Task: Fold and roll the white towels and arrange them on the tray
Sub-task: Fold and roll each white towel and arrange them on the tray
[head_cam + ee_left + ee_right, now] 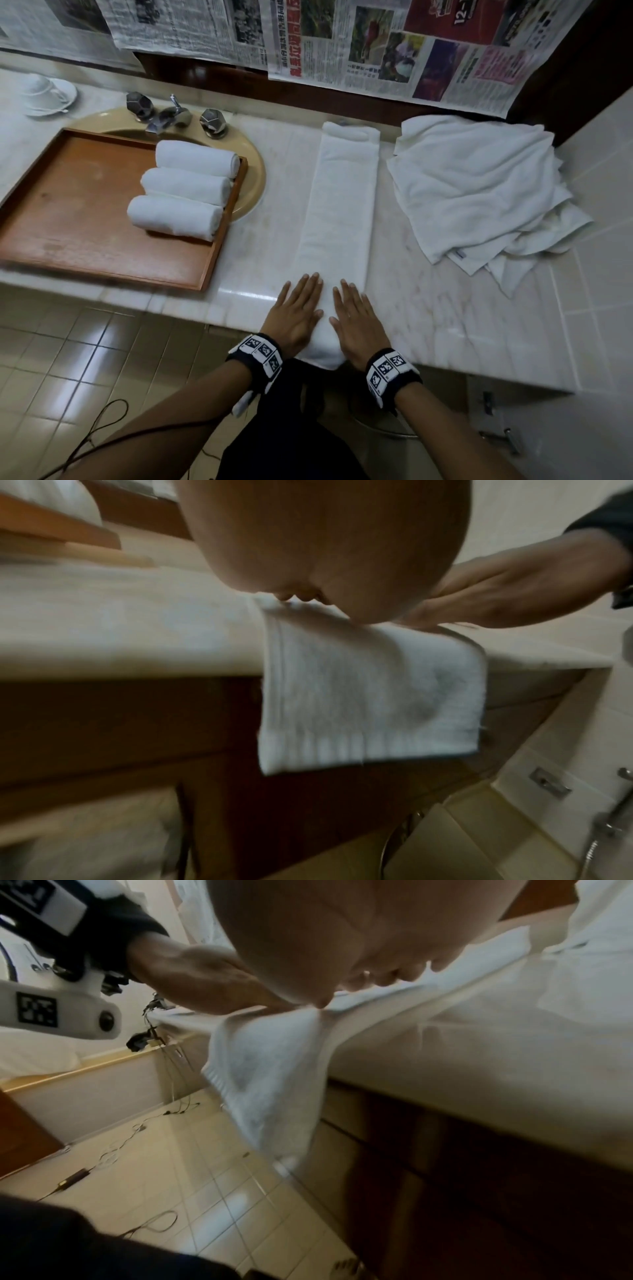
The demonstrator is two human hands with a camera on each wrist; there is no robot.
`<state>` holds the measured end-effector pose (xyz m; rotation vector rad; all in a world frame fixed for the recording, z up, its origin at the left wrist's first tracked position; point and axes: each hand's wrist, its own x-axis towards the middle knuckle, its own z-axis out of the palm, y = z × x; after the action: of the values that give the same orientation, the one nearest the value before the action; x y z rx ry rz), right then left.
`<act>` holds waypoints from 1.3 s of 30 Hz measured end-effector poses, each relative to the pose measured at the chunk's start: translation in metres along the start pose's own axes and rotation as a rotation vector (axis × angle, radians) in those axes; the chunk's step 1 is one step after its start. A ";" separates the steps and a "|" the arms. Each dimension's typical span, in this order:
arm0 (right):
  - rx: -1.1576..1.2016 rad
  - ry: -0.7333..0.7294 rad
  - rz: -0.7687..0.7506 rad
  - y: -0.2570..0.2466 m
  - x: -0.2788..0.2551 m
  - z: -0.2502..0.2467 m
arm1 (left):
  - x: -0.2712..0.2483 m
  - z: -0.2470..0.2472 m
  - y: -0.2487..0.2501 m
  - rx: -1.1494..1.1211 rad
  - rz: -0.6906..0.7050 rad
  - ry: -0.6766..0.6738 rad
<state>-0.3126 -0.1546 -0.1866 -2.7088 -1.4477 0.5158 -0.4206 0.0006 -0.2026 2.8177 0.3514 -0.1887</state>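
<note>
A white towel (339, 205) folded into a long narrow strip lies on the marble counter, running away from me. Its near end (369, 696) hangs over the counter's front edge. My left hand (298, 308) and right hand (356, 315) lie flat side by side on the strip's near part, fingers straight, pressing it down. Three rolled white towels (181, 188) sit in a row at the right side of the wooden tray (68, 212). A pile of loose white towels (479, 192) lies at the right.
The tray rests partly over a beige sink (253, 178) with chrome taps (171, 116). A white cup and saucer (44, 92) stand at the far left. Newspaper sheets (376, 44) hang on the wall behind. A tiled wall borders the counter's right end.
</note>
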 end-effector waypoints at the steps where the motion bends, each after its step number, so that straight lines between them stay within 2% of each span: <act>1: 0.009 -0.011 -0.022 -0.001 -0.006 0.003 | -0.006 0.004 0.002 0.002 -0.004 -0.002; 6: -0.016 -0.041 0.019 0.018 -0.022 0.009 | -0.028 0.002 -0.018 0.041 -0.028 -0.004; 10: 0.023 -0.015 0.090 0.024 -0.014 -0.003 | -0.030 -0.008 -0.025 0.000 -0.045 -0.003; 14: 0.031 0.092 0.138 0.025 0.020 -0.020 | 0.023 -0.022 -0.004 -0.110 0.002 0.045; 18: 0.082 0.093 0.173 0.033 0.058 -0.035 | 0.102 -0.029 0.013 -0.167 -0.022 0.011; 21: 0.066 0.062 0.163 0.044 0.086 -0.043 | 0.144 -0.029 0.007 -0.126 -0.022 -0.027; 26: -0.009 -0.081 0.127 0.057 0.102 -0.040 | 0.152 -0.024 -0.017 -0.023 0.002 -0.047; 36: -0.029 -0.143 0.120 0.057 0.101 -0.045 | 0.140 -0.058 -0.068 -0.017 -0.206 -0.123; 39: -0.035 -0.138 0.118 0.059 0.101 -0.046 | 0.170 -0.076 -0.058 -0.015 -0.131 -0.088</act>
<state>-0.1999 -0.0997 -0.1815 -2.8507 -1.3419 0.7034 -0.2654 0.1149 -0.1738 2.7622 0.5155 -0.3358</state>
